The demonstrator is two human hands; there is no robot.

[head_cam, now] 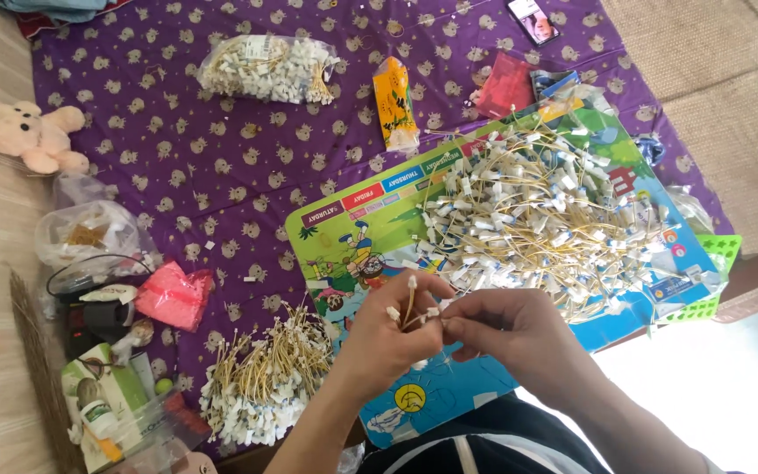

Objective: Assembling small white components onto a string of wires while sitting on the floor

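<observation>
A small bunch of yellow strings with white tag ends (411, 309) sits at lower centre of the frame, pinched between both hands. The left hand (388, 338) has its fingers (394, 313) curled together around the bunch, clamped on it, with a few white ends poking up above the knuckles. The right hand (506, 329) meets it from the right, its thumb and forefinger closed on the strings' ends and the other fingers folded in. Both forearms rise from the bottom edge and angle inward, wrists bent so that the hands touch above the board.

Beneath the hands lies a colourful illustrated cardboard chart (353, 246), tilted across the middle of the frame. On its right half rests a large loose heap of yellow strings with white and blue tags (537, 219). Just left of the hands, at lower left centre, lies a gathered bundle of yellow strings with white tags (261, 377) on a purple patterned cloth (177, 158) that covers the floor.

Further out, a clear plastic bag of white tags (265, 68) lies at upper centre-left, an orange snack packet (395, 104) beside it, and a red packet (505, 85) to the right. A phone (533, 19) is at the top edge. A pink plush bear (30, 133) sits at upper left, and a pink bag (173, 296) at the left.
</observation>
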